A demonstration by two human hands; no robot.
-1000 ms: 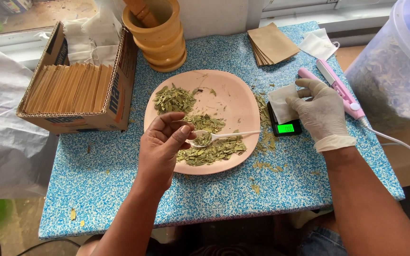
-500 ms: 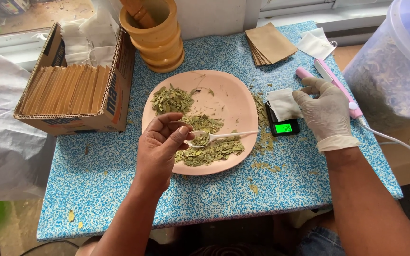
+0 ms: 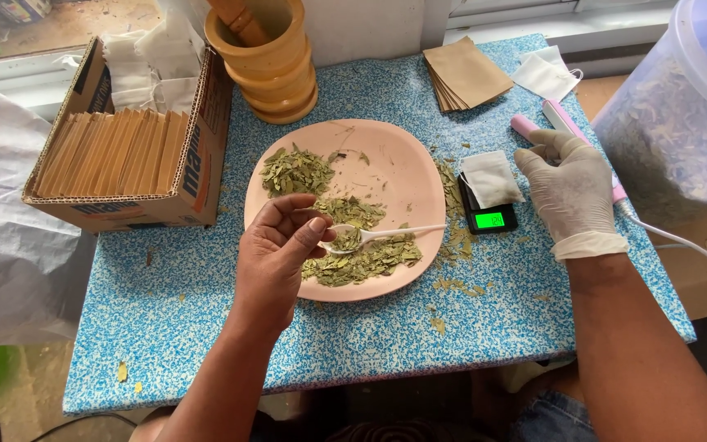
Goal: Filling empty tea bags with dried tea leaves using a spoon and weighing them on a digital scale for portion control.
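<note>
Your left hand [image 3: 276, 254] sits at about seven o'clock on the pink plate [image 3: 403, 176], fingers curled and pinching the bowl end of a white plastic spoon [image 3: 382, 234] between thumb and forefinger; the handle points toward three o'clock across the plate. Compared with a second ago the hand has barely shifted, and the spoon still lies low in the dried green leaves [image 3: 362, 258], so the scoop reads as loaded or loading rather than lifted away. Your right hand [image 3: 574, 192], in a white glove, has eased a little toward twelve o'clock and now rests with fingers loosely spread and closed on nothing, its fingertips near the pink pen-shaped tool [image 3: 566, 135] and just at three o'clock of the small white sachet [image 3: 491, 176] lying on the pocket scale [image 3: 488, 214], whose green display is lit. That sachet has stayed put, so the weighing spot looks ready to receive leaves. A second leaf heap [image 3: 294, 170] lies at ten o'clock on the plate, and loose crumbs litter the blue speckled table [image 3: 206, 327] between plate and scale. At twelve o'clock stand stacked wooden mortars [image 3: 276, 69]; at ten o'clock a cardboard box [image 3: 198, 164] holds brown envelopes, with more flat brown packets [image 3: 466, 75] at one o'clock and a big clear tub [image 3: 681, 123] at two. Between spoon and sachet only the plate rim and the scattered leaves intervene.
</note>
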